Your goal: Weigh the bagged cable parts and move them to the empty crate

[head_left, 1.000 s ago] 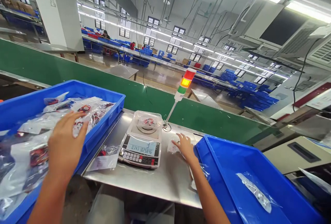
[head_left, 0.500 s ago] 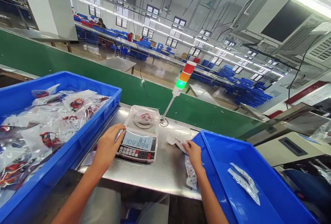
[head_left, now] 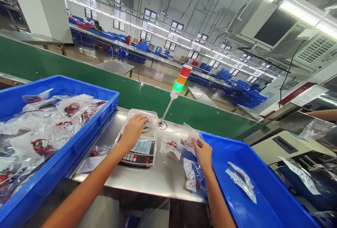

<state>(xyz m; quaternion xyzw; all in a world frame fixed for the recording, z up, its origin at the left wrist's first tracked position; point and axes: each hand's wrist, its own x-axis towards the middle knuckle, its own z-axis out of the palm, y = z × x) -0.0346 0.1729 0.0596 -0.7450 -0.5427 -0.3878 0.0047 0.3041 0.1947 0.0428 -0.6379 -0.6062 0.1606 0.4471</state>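
My left hand [head_left: 133, 130] lies over a transparent plastic bag [head_left: 144, 118] on the pan of a digital counting scale [head_left: 138, 154], hiding most of the bag. My right hand [head_left: 202, 153] pinches a crumpled plastic bag [head_left: 188, 137] just above the steel table [head_left: 147, 180]. Between my hands, a sealed bag with a red-and-black cable [head_left: 170, 145] lies flat. Below my right hand, further bags [head_left: 193, 175] lie against a blue plastic crate [head_left: 263, 200], which holds a few flat bags [head_left: 240, 180].
A second blue crate [head_left: 60, 177] full of bagged cables stands at my left. A stack light [head_left: 178, 87] glows green behind the scale, beside a green conveyor belt [head_left: 79, 80]. A co-worker's forearm [head_left: 323, 114] reaches in at the far right.
My left hand has moved from the scale's front edge onto the bag on its pan. My right hand has raised a bag from the table, and a cable bag now lies flat nearby.
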